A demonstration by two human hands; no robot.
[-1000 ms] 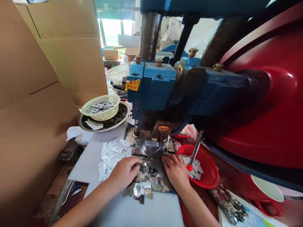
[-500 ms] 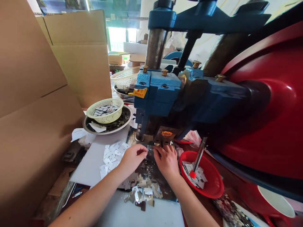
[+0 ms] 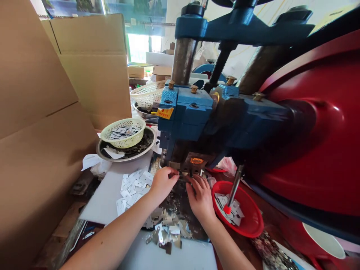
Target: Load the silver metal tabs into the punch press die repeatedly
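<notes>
My left hand point(image 3: 162, 182) reaches under the blue press point(image 3: 185, 112), fingers pinched together at the die block point(image 3: 184, 176); what they pinch is too small to see. My right hand point(image 3: 199, 197) lies beside it, fingers stretched forward and resting flat on the die area. A heap of small flat metal plates point(image 3: 134, 185) lies on the white sheet just left of my left hand. More punched pieces point(image 3: 168, 230) are scattered between my forearms.
A red bowl point(image 3: 250, 225) with plates and a red-tipped tool point(image 3: 233, 191) sits right of my right hand. A pale basket point(image 3: 123, 132) of plates stands in a metal dish point(image 3: 112, 156) at the left. Cardboard walls point(image 3: 42, 112) on the left, a red machine cover point(image 3: 317, 142) on the right.
Both hands moved forward from the scattered pieces up to the die under the press. My left hand now pinches at the die's left side; the right fingers stretched out flat.
</notes>
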